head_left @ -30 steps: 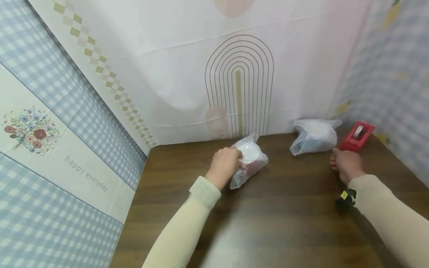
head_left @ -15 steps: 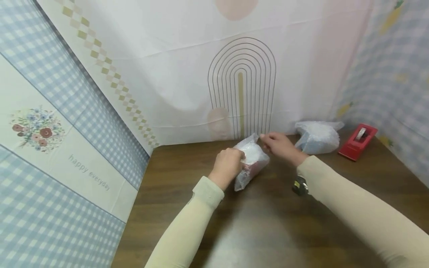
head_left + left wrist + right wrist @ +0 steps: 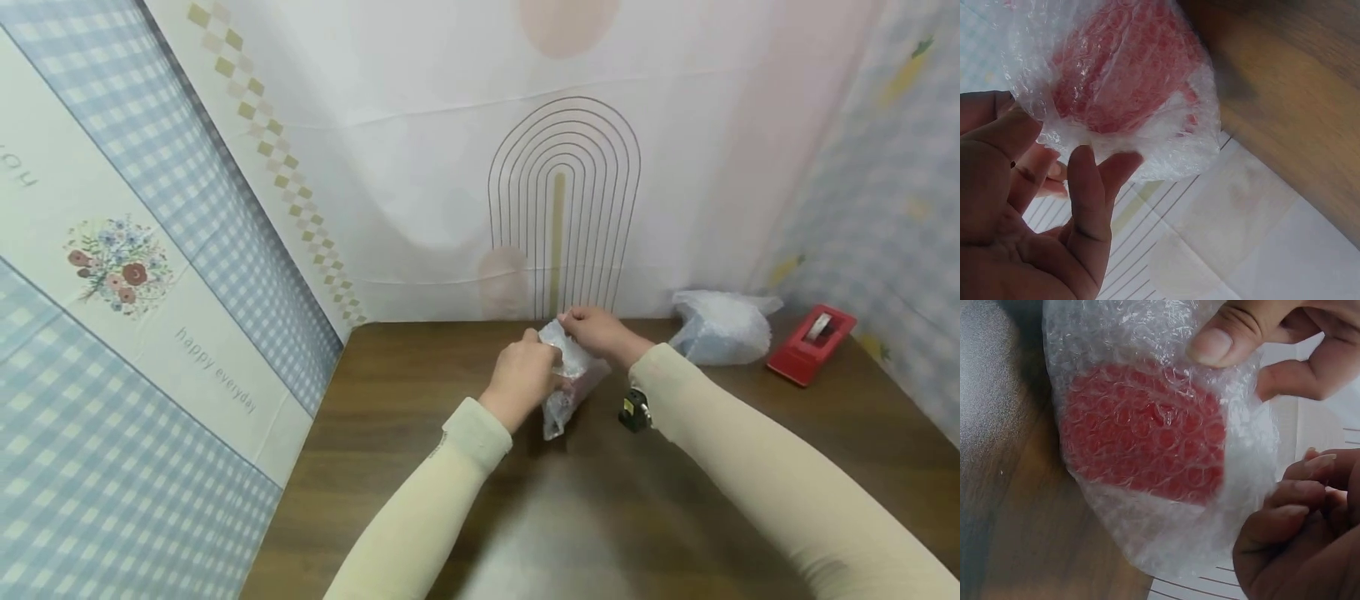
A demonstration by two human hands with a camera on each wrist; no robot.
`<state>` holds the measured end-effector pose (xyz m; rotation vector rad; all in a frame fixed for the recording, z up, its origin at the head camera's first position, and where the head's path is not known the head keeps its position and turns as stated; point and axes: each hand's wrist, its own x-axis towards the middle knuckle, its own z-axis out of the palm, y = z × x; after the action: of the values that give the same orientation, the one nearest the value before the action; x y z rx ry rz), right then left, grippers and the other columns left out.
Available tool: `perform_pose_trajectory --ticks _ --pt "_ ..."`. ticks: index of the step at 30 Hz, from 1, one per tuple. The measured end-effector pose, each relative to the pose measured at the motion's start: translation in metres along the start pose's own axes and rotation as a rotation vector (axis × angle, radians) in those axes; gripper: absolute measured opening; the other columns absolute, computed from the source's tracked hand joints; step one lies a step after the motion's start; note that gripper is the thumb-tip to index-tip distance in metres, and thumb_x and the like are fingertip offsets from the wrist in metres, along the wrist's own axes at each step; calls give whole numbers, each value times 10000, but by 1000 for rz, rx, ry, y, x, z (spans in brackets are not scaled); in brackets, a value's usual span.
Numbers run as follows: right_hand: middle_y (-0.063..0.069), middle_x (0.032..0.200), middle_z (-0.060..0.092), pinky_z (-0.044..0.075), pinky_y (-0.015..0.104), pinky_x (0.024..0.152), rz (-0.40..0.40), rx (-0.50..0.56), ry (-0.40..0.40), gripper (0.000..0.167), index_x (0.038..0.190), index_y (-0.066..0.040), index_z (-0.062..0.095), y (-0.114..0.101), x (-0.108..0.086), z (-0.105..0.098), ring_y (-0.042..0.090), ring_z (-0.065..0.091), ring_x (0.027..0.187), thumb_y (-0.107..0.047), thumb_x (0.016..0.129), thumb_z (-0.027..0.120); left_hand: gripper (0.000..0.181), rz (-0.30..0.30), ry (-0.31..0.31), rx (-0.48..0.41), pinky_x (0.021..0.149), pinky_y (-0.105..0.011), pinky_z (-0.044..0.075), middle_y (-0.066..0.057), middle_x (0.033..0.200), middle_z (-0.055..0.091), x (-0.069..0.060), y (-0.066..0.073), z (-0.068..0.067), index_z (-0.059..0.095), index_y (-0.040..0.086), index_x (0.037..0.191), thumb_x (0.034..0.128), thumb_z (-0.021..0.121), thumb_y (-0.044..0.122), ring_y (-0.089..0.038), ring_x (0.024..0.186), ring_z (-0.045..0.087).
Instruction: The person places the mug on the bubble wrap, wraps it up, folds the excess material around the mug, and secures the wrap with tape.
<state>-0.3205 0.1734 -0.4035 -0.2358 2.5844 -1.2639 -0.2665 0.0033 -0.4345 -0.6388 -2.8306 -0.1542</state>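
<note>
A bubble-wrapped package (image 3: 583,385) with something red inside rests on the wooden table. My left hand (image 3: 521,371) holds its left side; in the right wrist view the left thumb (image 3: 1213,345) presses on the wrap. With curled fingers, my right hand (image 3: 598,330) is at the package's upper far edge. Those right-hand fingertips (image 3: 1288,509) meet the edge of the bubble wrap (image 3: 1250,456) in the right wrist view. Whether a strip of tape is between them cannot be seen. The left wrist view shows the red content (image 3: 1129,69) blurred through the bubbles.
A second bubble-wrapped package (image 3: 726,327), bluish inside, stands at the back right. Beside it lies a red tape dispenser (image 3: 812,343) with a roll. Patterned cloths hang behind and on both sides of the wooden table (image 3: 420,367).
My right hand has left the tape dispenser and moved left to the red-filled package's upper edge. The left hand has kept its hold, and the package's far flap now lies under the right fingers.
</note>
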Motion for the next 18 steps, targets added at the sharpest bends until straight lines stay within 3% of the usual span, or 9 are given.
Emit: perform_pose_trajectory --ticks 4,6,8,9,11,13,15,16,18 --pt "192 1116 669 500 272 711 16 -33 6 420 967 -26 634 1 -3 3 220 586 898 -309 1216 448 441 10 -3 -15 723 -384 688 -131 1447 701 1 0 2 899 226 1099 849 956 585 -267 857 818" --pt "188 1097 676 514 284 711 27 -42 2 416 966 -23 645 -1 -2 4 228 598 896 -303 1208 456 436 15 -9 -20 742 -385 692 -81 1647 643 2 -2 2 901 231 1096 845 957 583 -264 893 839" --pt "156 1008 648 529 329 703 30 -54 -6 429 956 -32 663 7 7 5 239 591 855 -330 1197 470 430 24 -10 -6 766 -382 695 7 1732 593 2 -2 2 897 235 1093 848 954 583 -245 939 852" --pt "168 1040 674 553 357 739 30 -70 -13 438 1004 -9 698 11 9 6 263 616 892 -334 1192 475 428 26 -10 -1 771 -379 695 38 1732 592 2 -2 2 895 240 1091 845 955 585 -234 952 854" --pt "180 1033 707 552 377 713 -23 -118 7 486 1027 4 751 41 38 9 278 626 864 -411 1159 534 418 25 -5 6 776 -382 697 45 1706 619 1 -2 3 893 246 1085 845 958 582 -234 958 855" --pt "209 1106 749 587 439 760 -26 -185 7 529 1076 -7 792 62 60 11 325 664 910 -469 1142 543 408 23 -2 7 780 -393 701 5 1661 665 1 -2 4 888 245 1080 850 963 573 -251 962 855" --pt "204 1105 772 595 457 761 -56 -252 34 518 1011 -28 788 76 72 12 338 678 903 -466 1135 541 409 23 1 3 779 -402 703 -47 1592 711 1 -2 4 880 238 1077 853 962 571 -270 963 852" --pt "210 1057 753 575 465 737 -44 -247 42 526 968 -38 756 76 77 11 345 656 867 -480 1141 531 411 27 3 5 780 -405 705 -71 1552 730 1 -3 4 878 235 1078 858 958 573 -274 974 849" --pt "190 1062 722 560 472 778 6 -180 33 488 986 -60 704 50 55 8 338 636 900 -442 1184 475 421 37 10 20 777 -403 707 -91 1461 773 2 -3 3 879 230 1073 858 949 586 -267 990 846"
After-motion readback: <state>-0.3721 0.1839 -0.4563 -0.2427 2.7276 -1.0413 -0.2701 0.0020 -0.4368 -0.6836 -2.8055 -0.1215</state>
